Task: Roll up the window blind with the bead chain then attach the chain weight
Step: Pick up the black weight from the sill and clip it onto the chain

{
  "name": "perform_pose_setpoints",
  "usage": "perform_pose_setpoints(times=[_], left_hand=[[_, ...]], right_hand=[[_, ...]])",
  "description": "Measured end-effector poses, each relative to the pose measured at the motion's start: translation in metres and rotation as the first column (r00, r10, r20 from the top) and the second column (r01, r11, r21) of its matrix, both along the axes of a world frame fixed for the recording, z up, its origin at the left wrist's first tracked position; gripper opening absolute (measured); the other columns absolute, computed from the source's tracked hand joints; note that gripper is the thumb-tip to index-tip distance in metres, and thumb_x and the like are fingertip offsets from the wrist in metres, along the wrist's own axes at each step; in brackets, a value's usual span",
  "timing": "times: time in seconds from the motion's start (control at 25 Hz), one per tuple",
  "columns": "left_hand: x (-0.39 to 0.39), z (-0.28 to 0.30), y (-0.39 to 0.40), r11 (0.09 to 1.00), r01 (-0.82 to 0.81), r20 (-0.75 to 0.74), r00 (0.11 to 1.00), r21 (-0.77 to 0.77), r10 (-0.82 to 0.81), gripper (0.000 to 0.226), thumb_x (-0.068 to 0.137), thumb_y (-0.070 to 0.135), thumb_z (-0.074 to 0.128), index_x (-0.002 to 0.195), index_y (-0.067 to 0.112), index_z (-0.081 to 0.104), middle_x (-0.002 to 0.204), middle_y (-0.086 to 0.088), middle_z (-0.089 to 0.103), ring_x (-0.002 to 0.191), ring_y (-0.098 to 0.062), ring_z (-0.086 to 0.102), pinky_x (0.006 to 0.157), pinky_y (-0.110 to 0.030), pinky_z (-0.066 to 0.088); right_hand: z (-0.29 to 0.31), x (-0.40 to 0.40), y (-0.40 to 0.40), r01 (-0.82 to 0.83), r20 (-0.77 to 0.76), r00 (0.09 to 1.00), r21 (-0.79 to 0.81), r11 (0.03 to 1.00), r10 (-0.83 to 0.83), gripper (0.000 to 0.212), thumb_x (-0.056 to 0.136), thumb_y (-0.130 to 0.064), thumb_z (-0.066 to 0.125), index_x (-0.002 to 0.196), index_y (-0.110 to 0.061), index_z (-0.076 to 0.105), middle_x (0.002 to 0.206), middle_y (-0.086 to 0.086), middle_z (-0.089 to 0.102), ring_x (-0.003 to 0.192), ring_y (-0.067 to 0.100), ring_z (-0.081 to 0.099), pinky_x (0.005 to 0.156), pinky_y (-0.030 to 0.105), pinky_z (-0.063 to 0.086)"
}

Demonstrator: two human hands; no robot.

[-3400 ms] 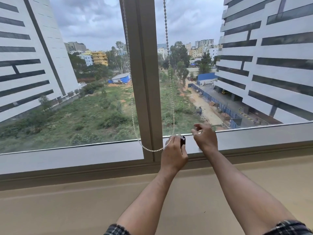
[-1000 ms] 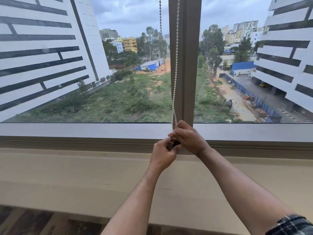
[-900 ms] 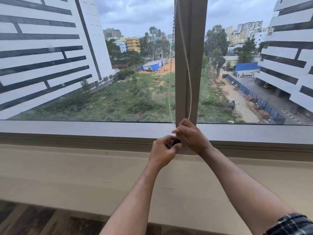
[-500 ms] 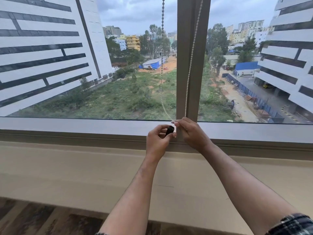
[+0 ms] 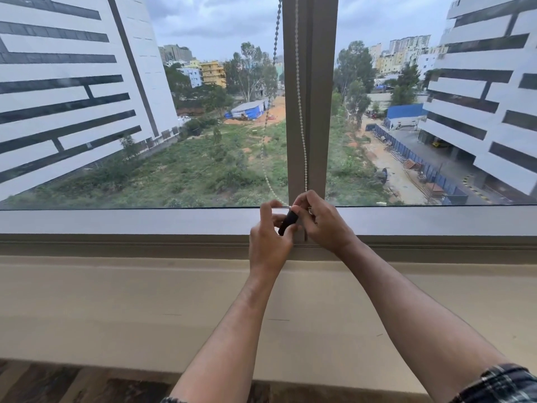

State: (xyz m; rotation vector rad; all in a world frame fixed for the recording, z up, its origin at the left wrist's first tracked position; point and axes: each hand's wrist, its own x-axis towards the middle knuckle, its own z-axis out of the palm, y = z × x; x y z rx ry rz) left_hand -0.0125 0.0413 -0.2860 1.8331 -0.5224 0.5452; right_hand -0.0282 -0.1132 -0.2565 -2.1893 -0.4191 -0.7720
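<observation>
A white bead chain [image 5: 302,126] hangs in two strands from above, one over the glass and one along the central window post [image 5: 316,97]. Both strands meet at my hands, just above the lower window frame. A small black chain weight [image 5: 287,223] is pinched between the thumb and fingers of my left hand [image 5: 268,238]. My right hand [image 5: 322,222] holds the bottom of the chain loop right against the top of the weight. No blind fabric shows in the window.
The grey lower window frame [image 5: 145,221] runs across the view, with a beige sill and wall [image 5: 145,309] below it. Dark patterned floor [image 5: 58,382] shows at the bottom left. Outside are tall white buildings and a green lot.
The view has shifted left, so the post is now centred. My hands came together at the bottom of the loop, and the black weight has turned more upright in my left fingers.
</observation>
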Motion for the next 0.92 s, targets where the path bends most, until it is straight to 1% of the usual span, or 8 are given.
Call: perform_pose_setpoints(times=[0.12,0.2,0.28,0.4,0.52,0.68,0.76,0.92], left_hand=[[-0.001,0.0,-0.004,0.996,-0.068,0.151,0.987,0.065,0.057,0.063,0.082,0.011,0.085,0.13,0.033,0.051,0.092,0.005,0.079,0.079,-0.011,0.073,0.072,-0.025,0.058],[0.0,0.0,-0.005,0.993,-0.092,0.201,0.977,0.072,0.076,0.05,0.083,0.012,0.084,0.122,0.029,0.058,0.093,-0.001,0.079,0.08,-0.022,0.074,0.071,-0.041,0.062],[0.001,-0.002,-0.006,0.995,-0.089,0.181,0.98,0.052,0.078,0.042,0.085,0.012,0.082,0.118,0.026,0.061,0.093,-0.004,0.079,0.082,-0.027,0.075,0.07,-0.046,0.061],[0.0,-0.004,-0.006,0.995,-0.07,0.203,0.978,0.075,0.054,0.046,0.087,0.008,0.08,0.126,0.024,0.063,0.097,-0.005,0.08,0.085,-0.026,0.076,0.074,-0.044,0.062],[0.002,-0.003,-0.006,0.995,-0.077,0.255,0.965,0.066,0.058,0.038,0.088,0.005,0.078,0.123,0.015,0.07,0.098,-0.004,0.08,0.086,-0.022,0.076,0.076,-0.043,0.063],[0.005,-0.002,-0.007,0.996,-0.077,0.159,0.985,0.032,0.071,0.036,0.088,0.012,0.08,0.122,0.019,0.069,0.097,-0.002,0.08,0.087,-0.021,0.076,0.076,-0.042,0.062],[0.005,-0.002,-0.007,0.996,-0.083,0.158,0.985,0.044,0.076,0.037,0.087,0.014,0.082,0.121,0.02,0.068,0.097,-0.001,0.08,0.088,-0.019,0.075,0.077,-0.041,0.062],[0.007,-0.003,-0.006,0.995,-0.088,0.187,0.979,0.053,0.076,0.038,0.086,0.018,0.085,0.12,0.02,0.067,0.097,0.0,0.08,0.088,-0.016,0.075,0.076,-0.036,0.062]], right_hand=[[0.001,0.0,-0.003,0.006,0.023,1.0,-0.01,1.0,-0.006,0.009,0.103,-0.006,0.057,0.095,-0.003,0.058,0.086,0.002,0.063,0.077,0.003,0.057,0.071,0.015,0.043],[0.001,0.001,-0.004,0.016,0.054,0.998,-0.032,0.999,-0.014,0.014,0.103,-0.003,0.056,0.089,0.001,0.057,0.086,0.004,0.059,0.074,0.007,0.052,0.07,0.017,0.04],[0.0,0.0,-0.005,0.018,0.09,0.996,-0.062,0.998,-0.012,0.018,0.103,-0.002,0.056,0.086,0.003,0.057,0.086,0.009,0.056,0.072,0.019,0.052,0.068,0.018,0.041],[-0.001,0.0,-0.006,0.02,0.136,0.991,-0.088,0.996,-0.008,0.02,0.103,-0.001,0.057,0.083,0.003,0.057,0.084,0.011,0.055,0.068,0.021,0.051,0.067,0.014,0.039],[-0.002,0.002,-0.006,0.002,0.144,0.989,-0.093,0.996,0.011,0.013,0.102,-0.002,0.058,0.09,0.002,0.062,0.089,0.009,0.06,0.074,0.019,0.056,0.072,0.013,0.043],[-0.002,0.001,-0.005,0.033,0.086,0.996,0.025,0.999,-0.035,0.004,0.1,-0.009,0.064,0.102,-0.006,0.064,0.093,0.002,0.067,0.082,0.004,0.061,0.075,0.008,0.043],[0.003,0.001,-0.005,0.079,0.036,0.996,0.115,0.99,-0.083,0.004,0.099,-0.014,0.068,0.096,-0.013,0.066,0.088,-0.003,0.068,0.079,-0.001,0.061,0.071,0.01,0.043],[0.021,0.005,-0.006,0.151,-0.056,0.988,0.244,0.958,-0.141,0.025,0.102,-0.031,0.065,0.079,-0.022,0.068,0.078,-0.007,0.064,0.069,0.004,0.057,0.064,0.018,0.041]])
